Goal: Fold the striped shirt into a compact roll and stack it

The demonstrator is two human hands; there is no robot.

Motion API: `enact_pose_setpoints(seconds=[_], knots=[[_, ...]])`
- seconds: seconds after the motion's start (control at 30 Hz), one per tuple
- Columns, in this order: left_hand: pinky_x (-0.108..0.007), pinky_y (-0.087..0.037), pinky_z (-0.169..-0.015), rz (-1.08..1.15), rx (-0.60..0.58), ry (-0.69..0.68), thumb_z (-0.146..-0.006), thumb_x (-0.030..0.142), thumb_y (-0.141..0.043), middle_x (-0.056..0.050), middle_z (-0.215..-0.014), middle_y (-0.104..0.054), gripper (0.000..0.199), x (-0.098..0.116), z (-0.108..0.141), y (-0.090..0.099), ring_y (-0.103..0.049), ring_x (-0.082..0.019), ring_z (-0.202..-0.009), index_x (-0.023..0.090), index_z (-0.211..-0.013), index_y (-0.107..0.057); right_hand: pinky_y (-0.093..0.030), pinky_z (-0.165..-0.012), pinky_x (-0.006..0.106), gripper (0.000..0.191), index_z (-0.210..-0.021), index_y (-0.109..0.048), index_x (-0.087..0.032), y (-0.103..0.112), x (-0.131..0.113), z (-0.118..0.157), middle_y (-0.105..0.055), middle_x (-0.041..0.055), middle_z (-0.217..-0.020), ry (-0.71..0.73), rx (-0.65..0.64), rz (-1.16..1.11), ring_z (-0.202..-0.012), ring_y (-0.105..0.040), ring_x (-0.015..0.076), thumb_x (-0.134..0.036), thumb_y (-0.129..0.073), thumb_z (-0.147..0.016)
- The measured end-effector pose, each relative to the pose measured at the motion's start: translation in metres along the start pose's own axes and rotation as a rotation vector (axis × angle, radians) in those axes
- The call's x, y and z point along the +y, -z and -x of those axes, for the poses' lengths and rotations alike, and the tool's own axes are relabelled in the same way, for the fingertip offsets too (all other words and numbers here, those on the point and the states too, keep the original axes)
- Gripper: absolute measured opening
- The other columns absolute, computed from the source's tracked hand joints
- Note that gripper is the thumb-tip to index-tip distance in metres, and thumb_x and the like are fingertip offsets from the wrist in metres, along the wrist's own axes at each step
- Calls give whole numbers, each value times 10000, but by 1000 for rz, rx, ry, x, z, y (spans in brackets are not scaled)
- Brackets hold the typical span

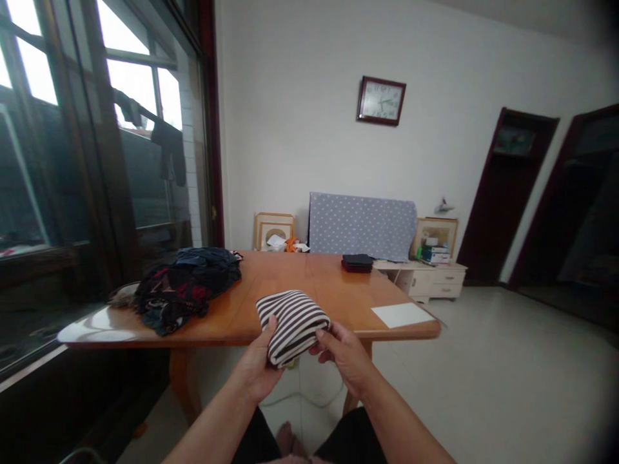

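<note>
Between my two hands is a folded brown-and-white striped cloth, held up at the near edge of the wooden table. It is folded into a thick, compact bundle; I cannot tell what kind of garment it is. My left hand grips its left side, thumb on top and fingers underneath. At its right corner, my right hand pinches the folded edge between thumb and fingers.
A heap of dark clothes lies on the table's left part. Toward the far right edge sits a small dark folded stack. A white sheet rests near the right front corner. Behind stands a low white cabinet.
</note>
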State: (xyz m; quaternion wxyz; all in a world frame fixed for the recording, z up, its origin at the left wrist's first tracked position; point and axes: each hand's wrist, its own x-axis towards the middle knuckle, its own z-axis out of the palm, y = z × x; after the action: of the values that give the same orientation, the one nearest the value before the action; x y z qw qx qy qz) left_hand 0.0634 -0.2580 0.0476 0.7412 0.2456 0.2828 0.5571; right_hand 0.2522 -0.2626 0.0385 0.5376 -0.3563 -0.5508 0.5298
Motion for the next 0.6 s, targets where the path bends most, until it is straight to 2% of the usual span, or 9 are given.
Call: enact_pose_setpoints(seconds=[0.07,0.17,0.27,0.4,0.5,0.6], knots=[[-312,-604,-676,-26,-29,21,-927,396,-631,-163,-1000,-757,378,0,0,0,-744,-244,-835,85,-1141,-651,-401,-563,237,372,-986,-663,-169,2,-2,0,-683,40,-839,0,2,33,-694,-633,153,-503,-696,-827],[-318,-601,-707,-89,-64,28,-914,414,-647,-175,-1062,-744,421,-2,1,0,-736,-256,-898,80,-1172,-646,-358,-530,228,335,-906,-658,-164,0,-3,-1,-639,2,-710,18,83,85,-601,-577,123,-487,-692,-825],[-313,-595,-750,-128,-75,-19,-895,416,-675,-173,-1123,-728,450,-5,2,-3,-724,-254,-955,89,-1203,-638,-351,-513,223,325,-829,-641,-175,-7,0,-2,-586,-25,-622,45,226,75,-554,-524,110,-498,-675,-823],[-299,-581,-824,-111,-102,-70,-883,392,-700,-155,-1166,-715,452,-8,2,-6,-706,-233,-1009,111,-1229,-628,-322,-465,221,343,-689,-574,-191,-16,3,-5,-515,-42,-538,3,431,-20,-492,-481,107,-504,-641,-813],[-293,-570,-858,-78,-92,-63,-876,381,-710,-152,-1180,-710,449,-8,2,-7,-699,-227,-1030,114,-1227,-629,-302,-450,221,313,-654,-549,-192,-17,4,-7,-503,-47,-523,-26,447,-75,-461,-468,101,-455,-647,-793],[-302,-569,-861,-59,-77,-52,-873,376,-714,-157,-1182,-709,445,-8,0,-4,-699,-233,-1030,111,-1221,-631,-316,-460,223,286,-710,-591,-185,-11,7,-9,-554,-36,-570,-98,390,-137,-471,-498,105,-452,-674,-774]])
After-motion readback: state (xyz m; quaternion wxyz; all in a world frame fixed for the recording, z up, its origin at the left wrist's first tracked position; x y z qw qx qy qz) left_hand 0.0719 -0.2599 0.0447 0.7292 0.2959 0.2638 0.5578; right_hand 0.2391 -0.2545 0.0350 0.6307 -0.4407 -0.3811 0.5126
